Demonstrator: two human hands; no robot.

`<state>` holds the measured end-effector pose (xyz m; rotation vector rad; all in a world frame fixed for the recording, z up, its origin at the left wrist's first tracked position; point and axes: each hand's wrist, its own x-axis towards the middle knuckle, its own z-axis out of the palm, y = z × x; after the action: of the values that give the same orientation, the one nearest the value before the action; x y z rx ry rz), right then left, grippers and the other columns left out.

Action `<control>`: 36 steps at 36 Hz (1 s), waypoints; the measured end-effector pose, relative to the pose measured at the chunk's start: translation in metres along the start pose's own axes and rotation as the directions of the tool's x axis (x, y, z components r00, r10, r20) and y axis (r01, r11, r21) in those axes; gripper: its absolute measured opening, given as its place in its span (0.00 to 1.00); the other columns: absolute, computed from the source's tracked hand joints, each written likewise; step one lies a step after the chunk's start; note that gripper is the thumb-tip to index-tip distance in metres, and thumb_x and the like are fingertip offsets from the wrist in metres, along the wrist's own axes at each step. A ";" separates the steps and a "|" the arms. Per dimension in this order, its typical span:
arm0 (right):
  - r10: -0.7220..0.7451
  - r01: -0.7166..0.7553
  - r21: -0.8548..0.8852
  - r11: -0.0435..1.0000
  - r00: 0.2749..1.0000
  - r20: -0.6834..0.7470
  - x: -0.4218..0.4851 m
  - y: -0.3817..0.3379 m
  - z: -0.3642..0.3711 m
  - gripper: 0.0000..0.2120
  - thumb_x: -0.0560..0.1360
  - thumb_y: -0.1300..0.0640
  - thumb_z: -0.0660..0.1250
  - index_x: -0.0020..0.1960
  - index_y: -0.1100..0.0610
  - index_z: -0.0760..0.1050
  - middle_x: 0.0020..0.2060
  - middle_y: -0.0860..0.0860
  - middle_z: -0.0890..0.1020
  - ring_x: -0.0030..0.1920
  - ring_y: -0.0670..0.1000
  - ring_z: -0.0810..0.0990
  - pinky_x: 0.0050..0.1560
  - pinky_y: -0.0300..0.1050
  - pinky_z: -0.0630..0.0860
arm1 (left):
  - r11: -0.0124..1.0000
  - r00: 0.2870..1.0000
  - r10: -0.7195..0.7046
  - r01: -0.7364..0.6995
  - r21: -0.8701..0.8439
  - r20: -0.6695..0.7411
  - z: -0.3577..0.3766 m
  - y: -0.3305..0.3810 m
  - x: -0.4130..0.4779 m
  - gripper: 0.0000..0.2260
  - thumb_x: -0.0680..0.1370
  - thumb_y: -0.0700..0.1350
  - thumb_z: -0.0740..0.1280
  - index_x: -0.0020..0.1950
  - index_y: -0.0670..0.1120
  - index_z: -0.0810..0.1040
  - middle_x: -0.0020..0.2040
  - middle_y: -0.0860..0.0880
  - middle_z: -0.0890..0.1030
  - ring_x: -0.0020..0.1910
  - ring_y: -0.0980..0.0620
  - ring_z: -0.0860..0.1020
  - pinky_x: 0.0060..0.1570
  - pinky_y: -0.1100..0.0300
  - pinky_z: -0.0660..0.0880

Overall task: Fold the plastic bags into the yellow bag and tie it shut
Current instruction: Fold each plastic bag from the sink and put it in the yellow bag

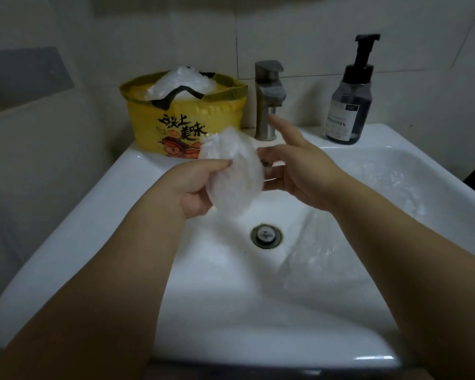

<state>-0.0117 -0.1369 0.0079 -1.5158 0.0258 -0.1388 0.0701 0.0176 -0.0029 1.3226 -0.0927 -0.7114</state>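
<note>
Taking the round metal drain (266,236) as the clock's centre, the glossy white ceramic sink (66,242) has its smooth rounded front rim at 6 o'clock. Thin, crinkled clear film (387,187) lies against the basin wall from 2 to 4 o'clock, nearly see-through on the glaze.

Just above the drain, at 11 o'clock, the left hand (195,185) grips a crumpled plastic bag (232,174), with the thumb and curled fingers pinching its left edge. The bag is a translucent, whitish, puffy oval with fine wrinkles. The right hand (299,171), at 1 o'clock, is wide, its fingers straight and spread. Its fingertips are just beside the bag's right edge, and I cannot tell whether they touch it.

Farther back, at 11 o'clock on the rear ledge, the yellow bag (187,116) stands upright with its mouth agape. It is shiny printed plastic with black handles, and a heap of white crinkled plastic (184,80) fills it. A brushed-metal tap (269,100) stands at 12 o'clock. A dark translucent pump bottle (350,105) stands at 1 o'clock.
</note>
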 end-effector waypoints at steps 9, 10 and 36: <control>-0.148 0.279 -0.592 0.756 0.954 0.261 -0.010 0.005 0.013 0.15 0.70 0.55 0.75 0.50 0.39 0.77 0.72 0.45 0.66 0.70 0.44 0.67 0.68 0.47 0.69 | 0.996 0.989 -0.063 0.054 -0.067 -0.132 -0.003 -0.003 0.002 0.02 0.77 0.36 0.67 0.49 0.39 0.79 0.33 0.46 0.83 0.29 0.54 0.81 0.29 0.64 0.79; -0.161 0.267 -0.569 0.778 0.960 0.231 -0.010 0.004 0.012 0.09 0.70 0.54 0.74 0.46 0.42 0.80 0.64 0.43 0.76 0.63 0.42 0.74 0.65 0.44 0.71 | 0.998 0.987 -0.048 0.040 -0.054 -0.150 -0.003 -0.003 0.003 0.01 0.77 0.35 0.68 0.46 0.39 0.79 0.30 0.47 0.82 0.25 0.56 0.80 0.26 0.66 0.78; 0.132 -0.142 -0.066 0.988 0.983 -0.130 0.002 0.005 -0.004 0.10 0.72 0.58 0.72 0.52 0.57 0.77 0.46 0.53 0.83 0.46 0.51 0.82 0.45 0.42 0.78 | 0.919 0.948 0.163 -0.246 0.308 0.272 0.009 -0.006 -0.011 0.10 0.79 0.35 0.61 0.48 0.48 0.78 0.43 0.52 0.81 0.44 0.56 0.78 0.45 0.62 0.76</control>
<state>-0.0094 -0.1406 0.0029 -1.5734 0.2377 -0.1231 0.0545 0.0150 -0.0018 1.5210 -0.5669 -0.6920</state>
